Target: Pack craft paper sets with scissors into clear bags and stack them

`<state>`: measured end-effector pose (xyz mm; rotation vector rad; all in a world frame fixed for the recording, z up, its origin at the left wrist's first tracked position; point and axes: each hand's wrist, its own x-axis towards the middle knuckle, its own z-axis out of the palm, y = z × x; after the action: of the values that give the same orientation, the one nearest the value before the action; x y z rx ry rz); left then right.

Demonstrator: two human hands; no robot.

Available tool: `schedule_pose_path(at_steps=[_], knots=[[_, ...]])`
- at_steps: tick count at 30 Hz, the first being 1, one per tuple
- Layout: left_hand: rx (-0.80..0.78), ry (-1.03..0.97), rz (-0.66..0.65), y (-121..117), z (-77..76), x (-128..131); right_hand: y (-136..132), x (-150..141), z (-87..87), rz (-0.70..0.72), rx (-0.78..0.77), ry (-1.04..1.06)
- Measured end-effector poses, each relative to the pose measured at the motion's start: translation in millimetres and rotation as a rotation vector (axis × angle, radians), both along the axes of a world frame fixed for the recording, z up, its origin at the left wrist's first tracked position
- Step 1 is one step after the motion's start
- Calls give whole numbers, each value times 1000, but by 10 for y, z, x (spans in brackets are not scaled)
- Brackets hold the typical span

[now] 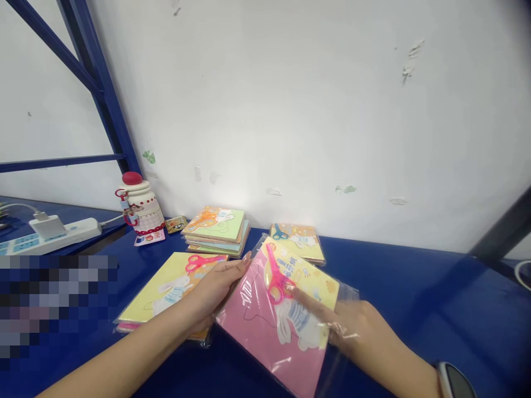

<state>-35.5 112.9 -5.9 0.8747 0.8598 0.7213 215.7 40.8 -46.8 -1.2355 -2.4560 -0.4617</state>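
Observation:
A clear plastic packet (274, 342) of craft paper is held up, tilted, between my two hands. Its pink and yellow cover shows a white rabbit, and pink scissors (279, 282) lie on its upper part. My left hand (224, 284) grips the packet's left edge, the thumb at the front. My right hand (352, 326) is at the right edge, where loose film wraps around its fingers. Its index finger stretches over the cover to the scissors' handles; the other fingers are partly hidden. Under my left forearm lies another packet pile (153, 287) with a yellow cover and pink scissors.
Behind stand a stack of similar packets (215, 229) and a smaller pile (298, 243) near the wall. A white and red bottle (143, 207) stands back left beside small sachets (176, 224). A power strip (78, 232) lies further left on the blue table (398, 287).

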Motion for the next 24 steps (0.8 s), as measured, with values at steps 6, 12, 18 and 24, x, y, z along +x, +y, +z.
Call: schedule_pose_path(at_steps=[6, 12, 18, 24], knots=[[189, 8, 4, 98, 85, -66, -31, 75, 78, 56, 89, -32], [390, 214, 143, 259, 255, -198, -20, 282, 236, 52, 56, 69], [808, 663, 478, 568, 216, -445, 80, 575, 460, -58, -740, 589], [988, 942, 574, 814, 107, -521, 163, 751, 528, -268, -953, 869]])
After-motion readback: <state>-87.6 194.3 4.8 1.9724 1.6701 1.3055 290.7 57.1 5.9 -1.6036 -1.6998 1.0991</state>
